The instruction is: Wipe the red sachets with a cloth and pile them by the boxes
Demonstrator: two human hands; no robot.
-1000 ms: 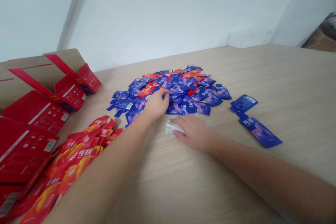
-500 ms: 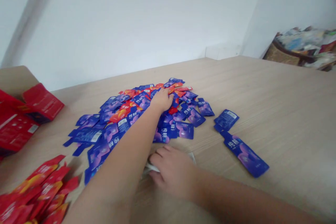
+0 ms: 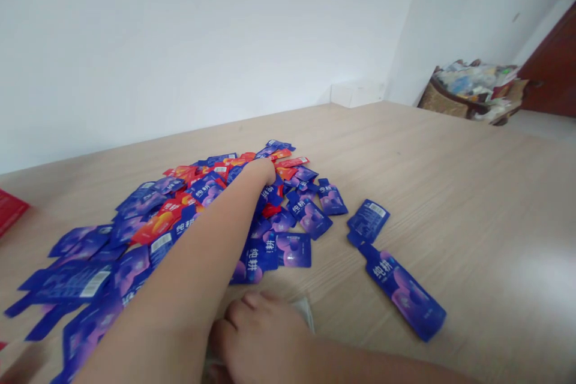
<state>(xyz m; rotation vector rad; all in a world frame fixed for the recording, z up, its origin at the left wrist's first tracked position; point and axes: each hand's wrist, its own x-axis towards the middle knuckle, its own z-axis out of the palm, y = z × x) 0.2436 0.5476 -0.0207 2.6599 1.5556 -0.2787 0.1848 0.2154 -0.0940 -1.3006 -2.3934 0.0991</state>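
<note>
My left hand [image 3: 264, 171] reaches over the forearm's length into a spread pile of blue-purple pouches [image 3: 310, 216] and red-orange pouches [image 3: 164, 219]. Its fingers point away and are hidden behind the hand, so what they touch does not show. Close to me, my right hand [image 3: 263, 333] is low over the table with curled fingers. A thin whitish, see-through piece [image 3: 303, 312], perhaps plastic film, sticks out from under it. Two pouches lie apart on the right: a short blue pouch [image 3: 369, 220] and a longer blue pouch [image 3: 405, 293].
A red box flap [image 3: 11, 210] shows at the left edge. The wooden table [image 3: 432, 192] runs back to a white wall, where a white block [image 3: 355, 95] stands. Beyond the table, a chair [image 3: 445, 96] is heaped with bags and clutter.
The view has turned right, so the red box and the red pouches at lower left are mostly out of frame. My left hand's fingers have gone out of sight over the pile.
</note>
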